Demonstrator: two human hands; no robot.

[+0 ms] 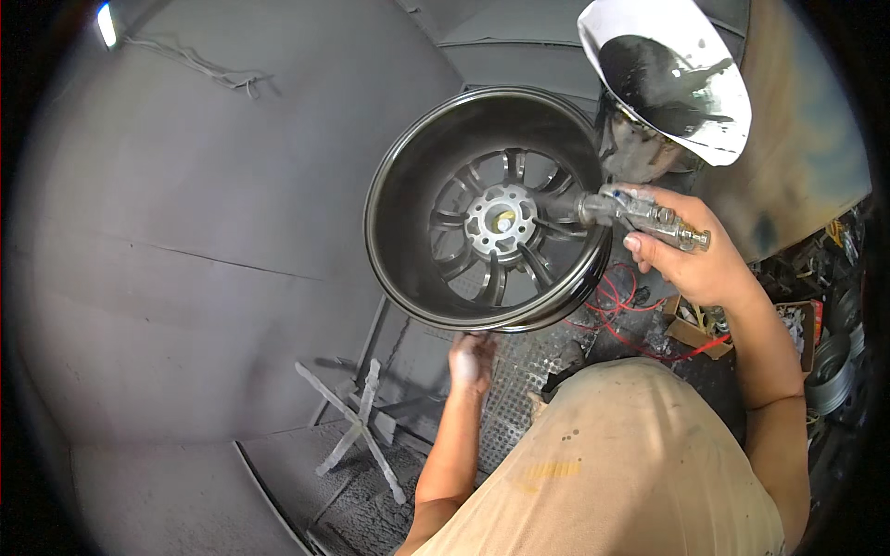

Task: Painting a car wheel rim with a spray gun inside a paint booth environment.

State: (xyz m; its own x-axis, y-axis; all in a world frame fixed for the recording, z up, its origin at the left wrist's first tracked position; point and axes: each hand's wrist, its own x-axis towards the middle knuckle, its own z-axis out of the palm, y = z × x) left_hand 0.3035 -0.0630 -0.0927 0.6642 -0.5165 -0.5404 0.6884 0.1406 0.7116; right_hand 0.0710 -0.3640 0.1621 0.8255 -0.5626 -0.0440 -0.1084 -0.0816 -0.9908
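A big black wheel [489,209] gets sprayed in a grey booth.
The wheel's open side faces us, with lots of bare wall left of it. At its right edge, the right hand [691,252] squeezes a spray gun [640,211] pointing left into it. Under its bottom edge, the left hand [471,360] reaches up; its grip is hidden.

One black alloy wheel [489,208] is seen, with one spray gun [640,215] and one paper funnel cup [667,79] on it. Two hands are counted, left [473,360] and right [691,255]. One cross-shaped stand [357,428] is seen near left.
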